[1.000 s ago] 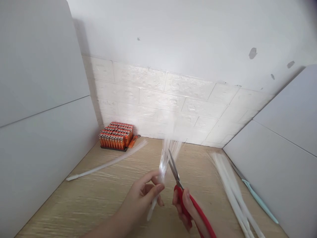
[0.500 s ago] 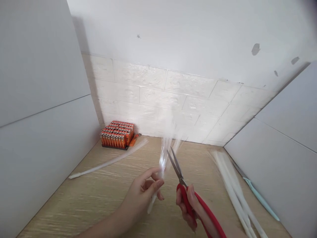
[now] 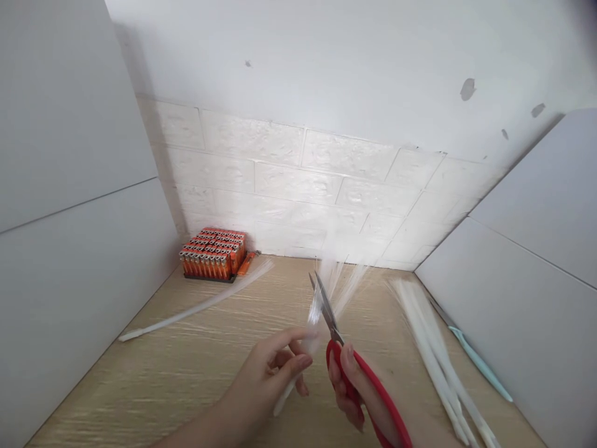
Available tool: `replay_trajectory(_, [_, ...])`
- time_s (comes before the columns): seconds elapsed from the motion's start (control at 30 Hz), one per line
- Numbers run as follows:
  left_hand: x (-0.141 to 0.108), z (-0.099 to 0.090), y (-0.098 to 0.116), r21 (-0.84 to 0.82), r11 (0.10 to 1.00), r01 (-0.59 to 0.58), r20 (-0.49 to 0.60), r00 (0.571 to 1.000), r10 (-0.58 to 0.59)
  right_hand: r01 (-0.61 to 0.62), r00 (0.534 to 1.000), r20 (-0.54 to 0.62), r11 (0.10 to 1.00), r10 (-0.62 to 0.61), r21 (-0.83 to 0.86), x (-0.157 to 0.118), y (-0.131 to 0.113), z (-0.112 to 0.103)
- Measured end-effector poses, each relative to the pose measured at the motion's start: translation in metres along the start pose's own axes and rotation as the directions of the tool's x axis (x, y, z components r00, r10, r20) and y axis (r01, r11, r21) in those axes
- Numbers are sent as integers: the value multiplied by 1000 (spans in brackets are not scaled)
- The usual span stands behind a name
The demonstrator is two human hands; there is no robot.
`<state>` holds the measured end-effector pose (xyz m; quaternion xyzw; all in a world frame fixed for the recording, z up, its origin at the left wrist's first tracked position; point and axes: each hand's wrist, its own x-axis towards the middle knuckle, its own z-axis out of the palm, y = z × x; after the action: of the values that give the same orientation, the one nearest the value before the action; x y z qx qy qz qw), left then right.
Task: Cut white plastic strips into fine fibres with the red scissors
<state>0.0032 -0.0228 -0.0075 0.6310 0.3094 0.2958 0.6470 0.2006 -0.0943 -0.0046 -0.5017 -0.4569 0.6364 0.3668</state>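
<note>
Between the thumb and fingers of my left hand [image 3: 275,370] is a bundle of thin clear fibres [image 3: 315,309], its white lower end poking out below the hand. The upper strands fan out toward the back wall, some leaning right and blurred. My right hand [image 3: 352,386] grips red-handled scissors [image 3: 332,323]. Their blades stand slightly apart, pointing up and a little left, and overlap the fibres in view. I cannot tell whether strands lie between the blades.
A block of orange lighters [image 3: 212,255] stands at the back left, with one loose lighter [image 3: 246,264] beside it. A single fibre bundle [image 3: 186,313] lies left. More bundles [image 3: 431,348] lie right, near a turquoise-handled knife [image 3: 480,363]. White panels [image 3: 84,298] border both sides.
The scissors have moved left to overlap the fibres, their blades a little closer together. The bundle leans further right, its strands more spread. The whole view has shifted slightly.
</note>
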Motion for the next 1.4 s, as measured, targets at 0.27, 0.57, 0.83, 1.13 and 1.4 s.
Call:
replay_trajectory(0.27, [1, 0, -2, -27, 999, 23, -53, 998, -24, 19, 999, -25, 999, -20, -47, 0, -1, -11])
replay_trajectory(0.57, [4, 0, -3, -81, 996, 22, -178, 983, -36, 34, 998, -50, 991, -40, -126, -5, -9, -23])
replay_trajectory(0.83, [1, 0, -2, -12, 1000, 16, -101, 995, -17, 12, 999, -40, 996, -16, -93, -8, -9, -16])
replay_trajectory(1.13, [0, 4, -3, 61, 998, 0, 27, 1000, -2, 2, 997, -76, 999, -6, -50, -2, -13, -14])
replay_trajectory(1.4, [-1, 5, -3, 75, 997, -13, 61, 998, 9, 10, 997, -79, 1000, -12, -28, 2, -9, -16])
